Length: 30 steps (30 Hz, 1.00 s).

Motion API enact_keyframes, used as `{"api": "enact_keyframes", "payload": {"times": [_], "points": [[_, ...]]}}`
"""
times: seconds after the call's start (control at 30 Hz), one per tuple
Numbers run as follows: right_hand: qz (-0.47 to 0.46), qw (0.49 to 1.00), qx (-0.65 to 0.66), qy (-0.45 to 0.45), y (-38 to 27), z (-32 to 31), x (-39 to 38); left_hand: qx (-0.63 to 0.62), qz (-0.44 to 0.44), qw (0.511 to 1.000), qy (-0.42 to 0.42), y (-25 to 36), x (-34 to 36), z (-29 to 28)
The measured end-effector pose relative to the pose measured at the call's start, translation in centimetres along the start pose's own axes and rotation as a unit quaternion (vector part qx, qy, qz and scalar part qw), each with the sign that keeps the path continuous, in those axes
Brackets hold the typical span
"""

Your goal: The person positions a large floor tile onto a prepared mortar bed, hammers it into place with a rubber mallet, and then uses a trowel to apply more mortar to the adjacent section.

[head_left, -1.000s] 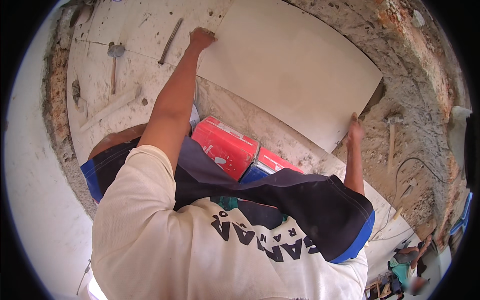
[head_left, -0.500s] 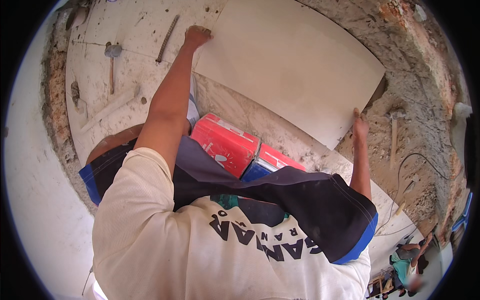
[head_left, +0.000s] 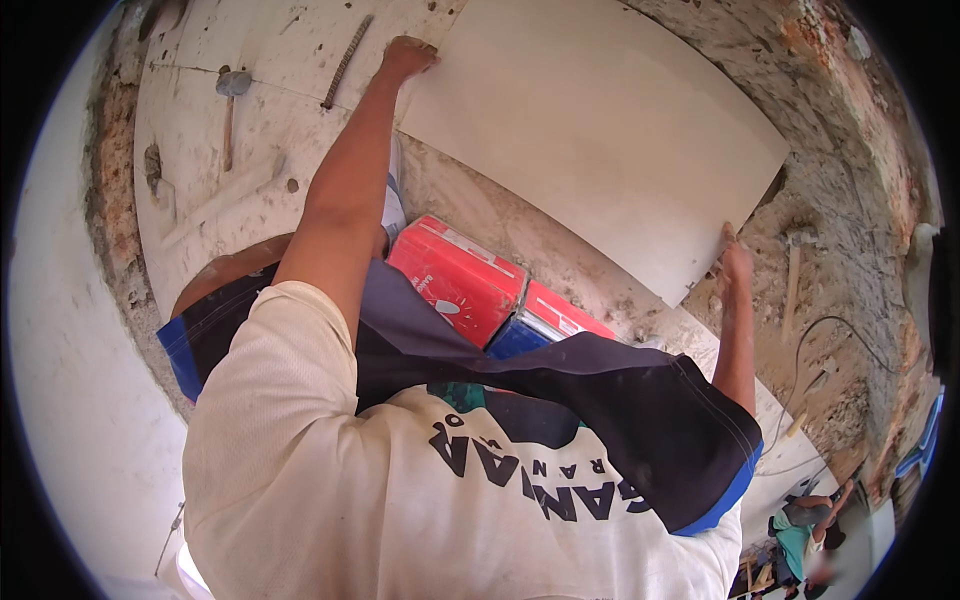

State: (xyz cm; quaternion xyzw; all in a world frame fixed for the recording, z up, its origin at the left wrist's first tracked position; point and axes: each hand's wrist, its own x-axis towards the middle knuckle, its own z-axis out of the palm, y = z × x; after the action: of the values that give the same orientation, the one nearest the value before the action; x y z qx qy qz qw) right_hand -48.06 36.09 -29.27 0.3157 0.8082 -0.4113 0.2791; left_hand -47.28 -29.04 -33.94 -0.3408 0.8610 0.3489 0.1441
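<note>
A large cream floor tile [head_left: 600,130] lies in front of me, its far part cut off by the picture's top. My left hand [head_left: 408,57] is closed at its left edge, fingers curled over the rim. At the near right corner, my right hand [head_left: 736,262] grips the opposite edge with the thumb side up; its other fingers are mostly hidden. Left of the tile, a ribbed metal bar [head_left: 347,62] and a mallet [head_left: 231,90] with a wooden handle rest on pale, dusty tiles [head_left: 270,130].
Red boxes [head_left: 462,275] stand between my legs, close to the tile's near edge. Rough soil and rubble [head_left: 830,260] stretch along the right, with another hammer [head_left: 793,275] and a thin cable [head_left: 800,350]. Another person [head_left: 797,535] is at the lower right.
The whole view has turned slightly, so tile, tools and hands sit a little differently in the picture. Both hands keep their places on the tile's edges.
</note>
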Motion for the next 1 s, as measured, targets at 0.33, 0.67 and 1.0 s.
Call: {"api": "enact_keyframes", "payload": {"times": [0.33,0.67,1.0], "points": [[0.042,0.998,0.039,-0.036,-1.9,0.1,-1.8,-0.026,-0.025,0.999,0.010,-0.6,-0.2,0.4],[0.004,1.000,0.004,-0.008,1.3,1.3,1.1,0.103,0.013,0.994,-0.019,-3.4,2.0,0.7],[-0.236,0.931,-0.245,0.130,3.0,2.6,1.4,0.252,0.126,0.959,0.041,-3.1,1.3,1.0]]}}
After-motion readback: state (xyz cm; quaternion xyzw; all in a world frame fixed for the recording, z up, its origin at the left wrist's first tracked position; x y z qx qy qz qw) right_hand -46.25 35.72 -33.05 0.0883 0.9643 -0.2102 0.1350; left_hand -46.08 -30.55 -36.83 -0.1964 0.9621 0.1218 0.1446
